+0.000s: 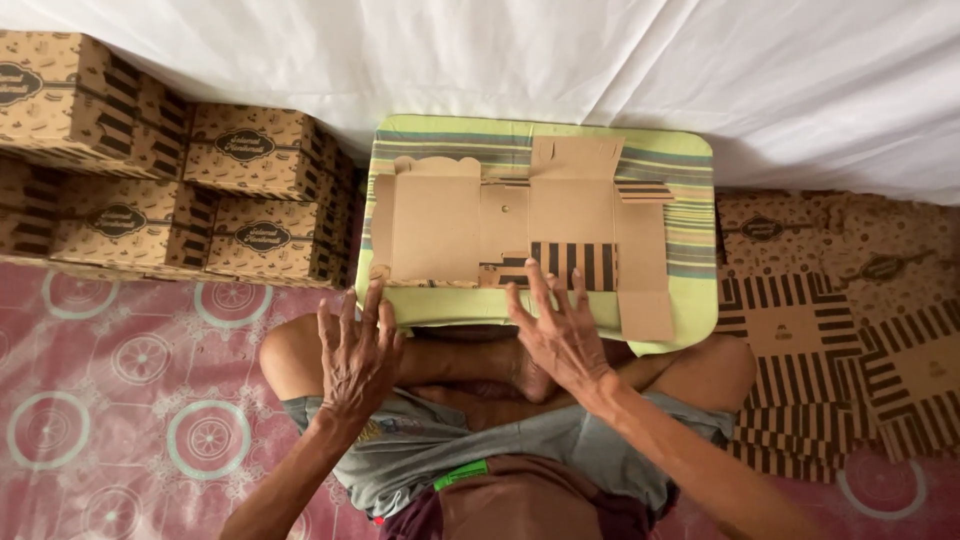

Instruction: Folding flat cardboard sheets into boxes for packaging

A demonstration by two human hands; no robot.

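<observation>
White sheet hangs behind; pink patterned mat (130, 400) underneath. On a green striped tray (690, 160) lies an unfolded brown cardboard box blank (520, 220) w/ black stripes on some flaps (plain inside up). Left hand (358, 360) & right hand (560, 335) hover open at its near edge, fingers spread. Folded boxes (190, 190) stacked left; flat blanks (850, 330) piled right.

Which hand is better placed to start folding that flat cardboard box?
Probably the right hand: its fingertips already rest on the striped near flap of the flat box, while the left hand hovers at the tray's near-left edge.
</observation>
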